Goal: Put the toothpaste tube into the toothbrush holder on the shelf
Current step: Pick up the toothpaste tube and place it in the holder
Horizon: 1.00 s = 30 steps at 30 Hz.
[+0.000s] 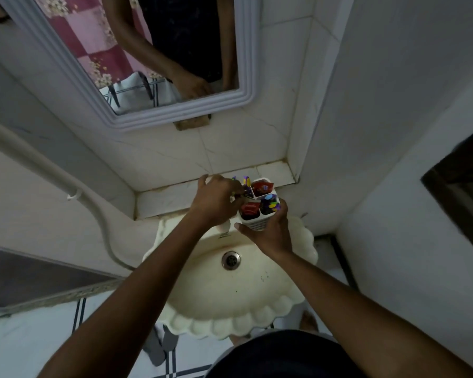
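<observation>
Steadying the toothbrush holder (260,205) with my right hand (271,233), fingers wrapped round its near wall and right side, clamped on it. It's white, four compartments, and sits at the near edge of the shelf (161,199), far side of the sink (230,296), below the mirror (153,58).

My left hand (216,203) is at the holder's left side, fingers bunched together over the far-left compartment, around the tops of what look like toothbrushes (247,184). Can't tell if they pinch anything; the fingertips are hidden among the coloured stuff.

Toothpaste tube (249,208): best guess is the red item standing in the near-left compartment, just right of my left fingertips and just beyond my right thumb. Another red item (262,187) stands in the far-right compartment, so which is the tube isn't certain. Near-right compartment holds dark purple bits (271,204), too small to read.

Key relation: the red thing stands upright, long axis straight down into the compartment, touching or nearly touching my left hand, which is the nearer free hand. Looks to me like the tube is already in, or nearly seated. Next probably needs a push straight down with the left while the right keeps the holder from tipping off the shelf's edge toward the sink.
</observation>
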Each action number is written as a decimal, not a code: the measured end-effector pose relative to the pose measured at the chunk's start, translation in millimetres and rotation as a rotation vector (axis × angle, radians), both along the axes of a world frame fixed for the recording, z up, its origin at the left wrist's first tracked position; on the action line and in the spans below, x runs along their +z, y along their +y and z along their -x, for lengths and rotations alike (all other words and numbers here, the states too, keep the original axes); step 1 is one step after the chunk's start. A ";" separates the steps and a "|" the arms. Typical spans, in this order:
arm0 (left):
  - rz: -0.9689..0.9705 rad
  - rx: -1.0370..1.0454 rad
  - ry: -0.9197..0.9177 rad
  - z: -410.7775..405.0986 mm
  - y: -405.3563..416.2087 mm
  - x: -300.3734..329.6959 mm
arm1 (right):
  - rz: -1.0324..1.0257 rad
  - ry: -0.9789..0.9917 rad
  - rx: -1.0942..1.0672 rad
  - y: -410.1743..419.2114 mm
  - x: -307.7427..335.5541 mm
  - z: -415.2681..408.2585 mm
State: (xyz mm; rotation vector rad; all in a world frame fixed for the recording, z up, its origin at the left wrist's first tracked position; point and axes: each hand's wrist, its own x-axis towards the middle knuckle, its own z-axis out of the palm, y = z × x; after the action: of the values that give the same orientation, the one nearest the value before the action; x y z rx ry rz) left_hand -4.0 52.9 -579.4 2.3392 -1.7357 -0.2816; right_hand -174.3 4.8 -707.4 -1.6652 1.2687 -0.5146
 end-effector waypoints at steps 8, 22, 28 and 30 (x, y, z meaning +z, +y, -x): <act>0.280 0.120 0.279 -12.4 15.2 -2.8 | 0.075 -0.127 -0.114 -6.4 4.7 -4.0; 0.446 0.098 0.304 15.9 25.9 30.6 | 0.304 -0.236 -0.246 -23.9 100.2 39.5; 0.528 0.179 0.241 55.0 36.2 68.7 | 0.398 -0.338 -0.188 -30.1 164.1 71.2; 0.567 0.230 0.233 78.3 43.4 88.8 | 0.430 -0.359 -0.145 -32.5 193.3 90.6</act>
State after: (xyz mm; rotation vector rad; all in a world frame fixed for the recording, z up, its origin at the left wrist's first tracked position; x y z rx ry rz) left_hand -82.3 96.3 -490.5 1.9671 -1.2210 -0.0130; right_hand -264.8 -27.7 -514.1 -1.7270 1.0625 -1.1867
